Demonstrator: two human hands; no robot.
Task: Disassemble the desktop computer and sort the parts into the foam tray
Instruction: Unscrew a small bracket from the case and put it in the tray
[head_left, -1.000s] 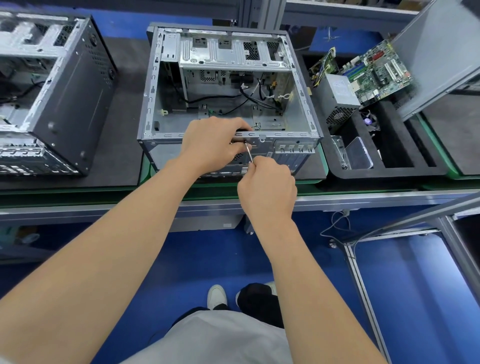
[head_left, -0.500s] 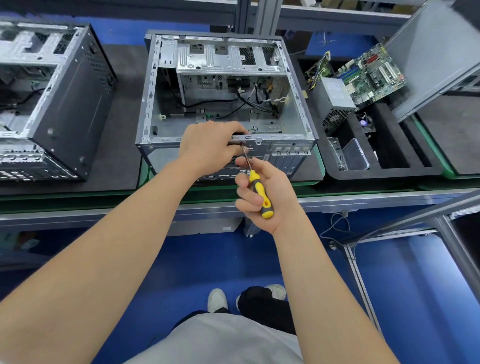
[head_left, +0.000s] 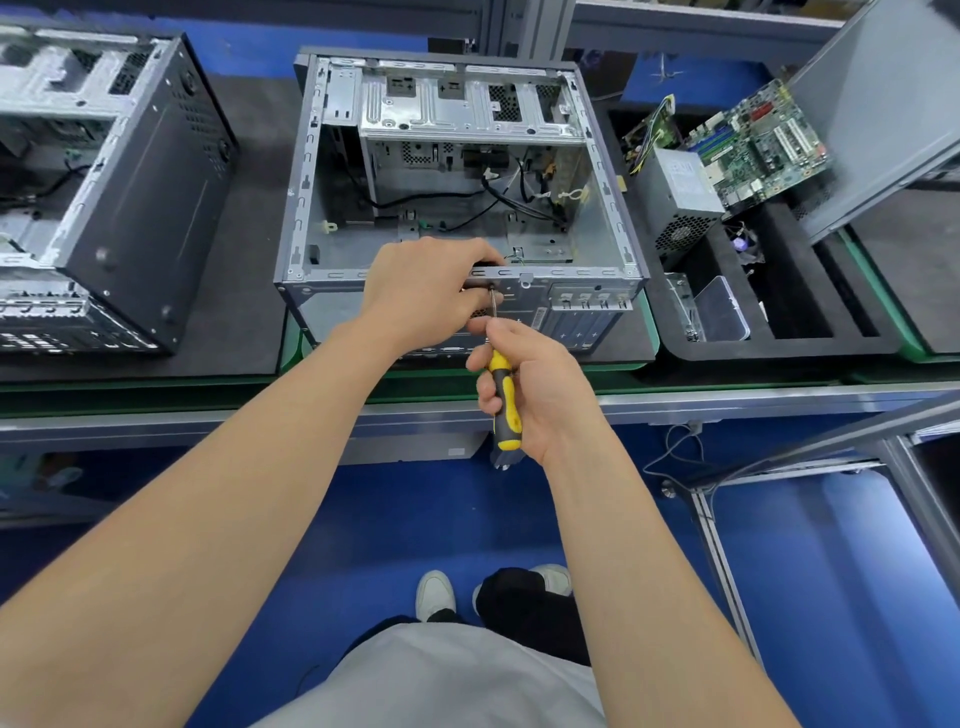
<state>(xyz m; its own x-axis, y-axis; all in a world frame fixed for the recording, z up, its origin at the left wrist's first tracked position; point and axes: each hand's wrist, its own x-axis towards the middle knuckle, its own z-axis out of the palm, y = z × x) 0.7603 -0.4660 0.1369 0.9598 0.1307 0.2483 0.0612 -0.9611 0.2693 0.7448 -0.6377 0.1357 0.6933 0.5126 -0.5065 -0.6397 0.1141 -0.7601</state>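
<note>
Right hand (head_left: 540, 387) curled round yellow-and-black-handled screwdriver (head_left: 503, 402), metal shaft angled up to near top edge of open grey metal desktop computer case (head_left: 457, 208) lying on the bench. Left hand (head_left: 423, 296) grips that same edge, fingers curled over it beside the tip. Black foam tray (head_left: 779, 340) just right of case, holding grey power supply box (head_left: 678, 195) and green motherboard (head_left: 758, 148).
</note>
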